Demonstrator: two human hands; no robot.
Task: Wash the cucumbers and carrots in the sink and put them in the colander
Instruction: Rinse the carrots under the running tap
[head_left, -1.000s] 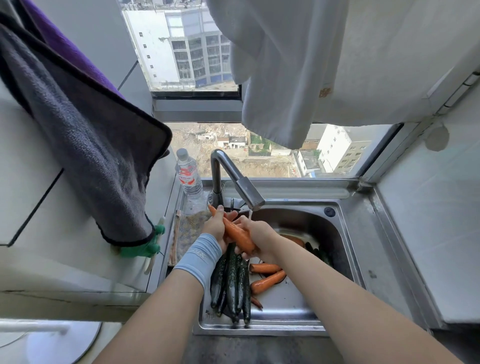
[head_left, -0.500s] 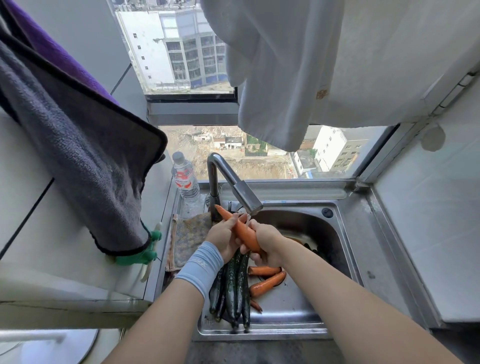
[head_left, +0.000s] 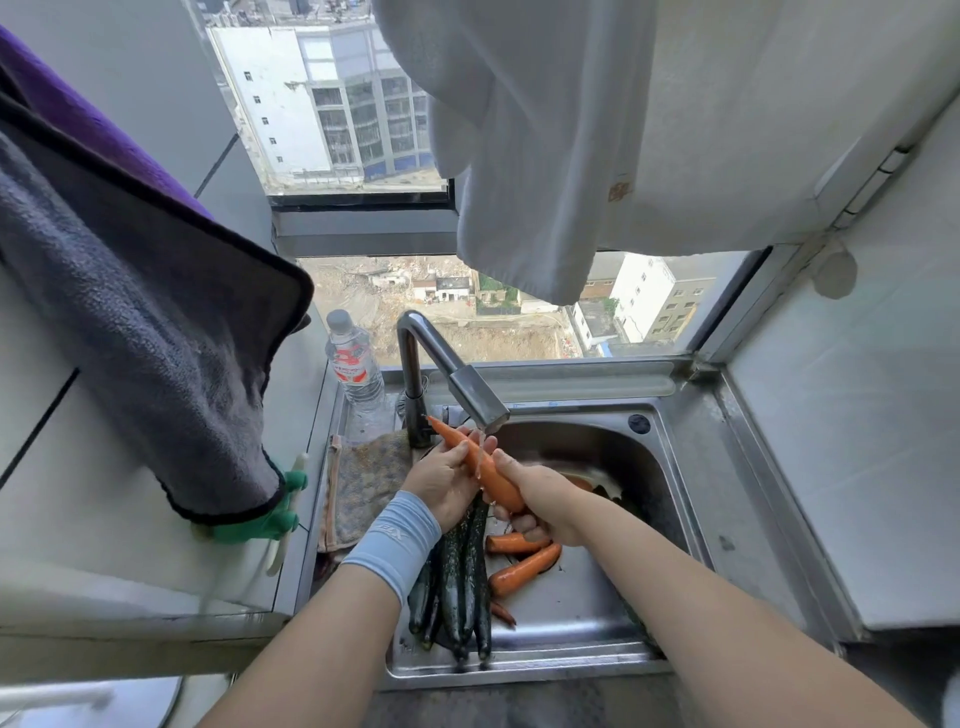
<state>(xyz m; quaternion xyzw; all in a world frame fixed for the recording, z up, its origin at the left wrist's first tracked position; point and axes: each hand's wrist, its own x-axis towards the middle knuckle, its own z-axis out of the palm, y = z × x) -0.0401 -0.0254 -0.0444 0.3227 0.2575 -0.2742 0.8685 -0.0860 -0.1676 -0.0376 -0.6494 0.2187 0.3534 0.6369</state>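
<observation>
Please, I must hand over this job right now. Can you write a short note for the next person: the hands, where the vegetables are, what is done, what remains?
Left hand and right hand: both hold one carrot under the running tap.
Cucumbers and other carrots lie on the flat front part of the sink.
Done: I cannot tell which are washed, and no colander is clearly in view.
Left: finish this carrot, wash the rest, put everything in the colander.
</observation>
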